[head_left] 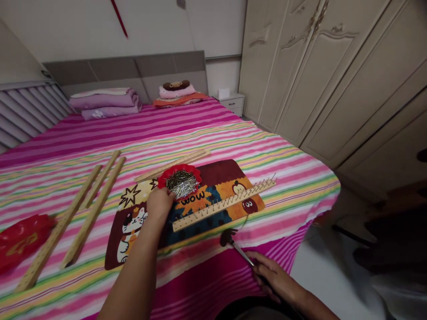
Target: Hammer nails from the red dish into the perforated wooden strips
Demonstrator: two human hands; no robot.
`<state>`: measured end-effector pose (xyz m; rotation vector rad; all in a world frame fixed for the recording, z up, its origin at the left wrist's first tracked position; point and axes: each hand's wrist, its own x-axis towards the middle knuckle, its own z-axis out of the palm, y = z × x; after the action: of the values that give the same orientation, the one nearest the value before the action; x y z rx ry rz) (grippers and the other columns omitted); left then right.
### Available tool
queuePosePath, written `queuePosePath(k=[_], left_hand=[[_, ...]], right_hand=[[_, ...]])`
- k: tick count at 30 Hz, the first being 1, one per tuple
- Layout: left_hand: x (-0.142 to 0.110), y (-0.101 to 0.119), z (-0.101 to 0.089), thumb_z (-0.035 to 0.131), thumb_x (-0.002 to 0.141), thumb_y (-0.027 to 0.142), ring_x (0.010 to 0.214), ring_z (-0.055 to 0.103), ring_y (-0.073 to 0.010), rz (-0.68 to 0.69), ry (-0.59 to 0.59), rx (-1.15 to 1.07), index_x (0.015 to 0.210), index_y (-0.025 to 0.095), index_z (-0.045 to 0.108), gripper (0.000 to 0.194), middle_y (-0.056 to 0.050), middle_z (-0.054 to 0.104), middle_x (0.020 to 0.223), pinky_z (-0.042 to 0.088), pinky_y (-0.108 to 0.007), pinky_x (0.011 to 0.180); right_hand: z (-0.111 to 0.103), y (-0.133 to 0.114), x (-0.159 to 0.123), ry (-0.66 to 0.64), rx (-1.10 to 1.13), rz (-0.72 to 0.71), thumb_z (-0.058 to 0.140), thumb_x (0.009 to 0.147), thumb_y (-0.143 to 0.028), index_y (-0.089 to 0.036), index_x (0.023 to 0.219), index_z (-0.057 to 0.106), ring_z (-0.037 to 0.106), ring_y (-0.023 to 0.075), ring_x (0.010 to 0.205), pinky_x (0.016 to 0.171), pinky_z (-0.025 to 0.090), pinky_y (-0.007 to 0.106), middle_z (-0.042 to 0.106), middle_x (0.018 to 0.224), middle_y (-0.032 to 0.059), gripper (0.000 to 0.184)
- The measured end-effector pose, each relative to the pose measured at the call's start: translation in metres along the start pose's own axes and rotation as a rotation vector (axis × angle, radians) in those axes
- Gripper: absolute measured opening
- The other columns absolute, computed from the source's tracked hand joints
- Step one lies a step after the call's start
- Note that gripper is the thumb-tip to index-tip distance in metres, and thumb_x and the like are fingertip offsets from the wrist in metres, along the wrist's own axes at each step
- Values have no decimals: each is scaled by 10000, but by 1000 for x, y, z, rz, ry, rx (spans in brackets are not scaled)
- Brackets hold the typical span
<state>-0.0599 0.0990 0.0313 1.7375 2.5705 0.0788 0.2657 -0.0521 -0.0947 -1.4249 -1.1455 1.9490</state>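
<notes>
My left hand (pixel 160 203) is closed at the near left rim of a red scalloped bowl (pixel 162 177), its fingers curled over the edge. Inside the bowl lies a heap of loose metal nails (pixel 183 183). With my right hand (pixel 271 272) I grip a claw hammer (pixel 240 252) by its handle; the dark head hovers over the bed's near side. Between the hands, a wooden strip (pixel 220 206) lies aslant on a patterned mat (pixel 207 224). Several nails stand up along its length in a row.
Another wooden strip (pixel 171 165) lies behind the bowl. Further wooden strips (pixel 96 209) rest at the left, near a red tray (pixel 25 240). Striped sheets (pixel 283 169) cover the bed. Folded bedding (pixel 106 104) is by the headboard; wardrobes (pixel 300 66) line the right.
</notes>
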Motion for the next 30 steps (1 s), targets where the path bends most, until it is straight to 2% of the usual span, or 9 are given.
queuePosePath(k=[4, 8, 14, 18, 23, 27, 30], left_hand=[[6, 15, 3, 526, 737, 343, 991, 598, -323, -101, -25, 82, 941, 127, 704, 346, -209, 632, 1098, 471, -400, 774], [10, 17, 3, 473, 758, 245, 1019, 601, -311, -132, -100, 28, 985, 111, 687, 339, -205, 638, 1117, 470, -378, 779], [3, -5, -7, 441, 796, 333, 821, 647, -230, -97, -114, -84, 815, 176, 672, 280, -114, 712, 864, 440, -284, 660], [-4, -18, -9, 459, 783, 355, 706, 629, -205, -122, -61, -196, 733, 192, 642, 250, -74, 698, 740, 399, -272, 587], [-5, -16, -1, 465, 782, 350, 673, 617, -192, -146, -62, -252, 710, 195, 631, 239, -62, 682, 697, 379, -264, 577], [-2, -13, 3, 439, 798, 359, 730, 627, -208, -136, -35, -286, 765, 192, 661, 280, -72, 696, 746, 403, -274, 621], [-7, -20, 5, 419, 807, 336, 879, 626, -221, -112, 67, -369, 886, 189, 677, 307, -84, 710, 904, 435, -290, 740]], right_hand=[[-1, 5, 2, -4, 8, -23, 428, 760, -367, -162, 1264, 459, 296, 37, 289, 258, 203, 133, 459, 499, -101, 544], [-1, 5, 3, -20, 14, -54, 424, 766, -372, -156, 1260, 468, 299, 38, 291, 255, 190, 136, 454, 505, -98, 540], [1, -2, -1, -15, 6, -40, 415, 753, -337, -166, 1249, 483, 312, 38, 305, 265, 193, 125, 455, 522, -92, 529], [2, -4, -2, 1, -1, -32, 416, 752, -342, -179, 1250, 489, 303, 43, 303, 259, 197, 119, 444, 503, -93, 529], [3, -3, -1, -19, -6, -46, 411, 759, -358, -161, 1265, 464, 300, 40, 291, 254, 202, 118, 425, 497, -103, 545], [2, 2, 3, -24, -1, -65, 397, 746, -344, -135, 1254, 452, 276, 37, 284, 243, 195, 119, 431, 485, -108, 551], [0, 7, 6, -36, -4, -71, 390, 749, -332, -130, 1267, 438, 280, 43, 288, 239, 206, 118, 425, 478, -110, 559]])
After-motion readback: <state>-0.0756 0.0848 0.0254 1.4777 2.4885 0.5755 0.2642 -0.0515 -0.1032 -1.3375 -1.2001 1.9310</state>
